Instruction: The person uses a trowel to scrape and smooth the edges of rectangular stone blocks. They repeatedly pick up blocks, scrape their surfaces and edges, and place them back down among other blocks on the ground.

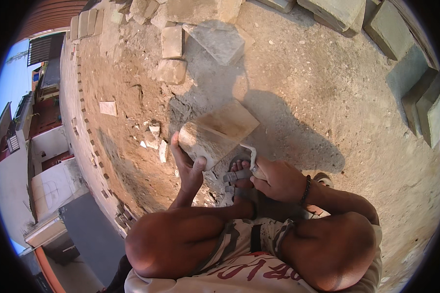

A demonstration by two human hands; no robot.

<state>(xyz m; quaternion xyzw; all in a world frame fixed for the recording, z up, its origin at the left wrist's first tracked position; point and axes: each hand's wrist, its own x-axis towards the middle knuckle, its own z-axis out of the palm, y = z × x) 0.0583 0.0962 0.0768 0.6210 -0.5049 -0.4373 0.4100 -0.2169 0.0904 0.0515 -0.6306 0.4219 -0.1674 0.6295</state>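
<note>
My left hand (pixel 188 166) grips the near left end of a pale, dirt-coated stone block (pixel 205 144), thumb on its rough side and fingers around its edge. The block is tilted over the ground just beyond my feet, with a flat, brown-stained face toward the top right. In my right hand (pixel 276 178) is a hand tool with a bent metal shank (pixel 253 154), which looks like a trowel, held near the block's right corner. My sandalled foot (pixel 239 178) shows between my hands, below the block.
Pale blocks (pixel 172 41) and slabs lie beyond the held block, with more stacked at the upper right (pixel 388 29) and right edge (pixel 430 107). Broken chunks (pixel 154 136) lie left of my hands on dusty ground. Walls and gates (pixel 46 180) line the far left.
</note>
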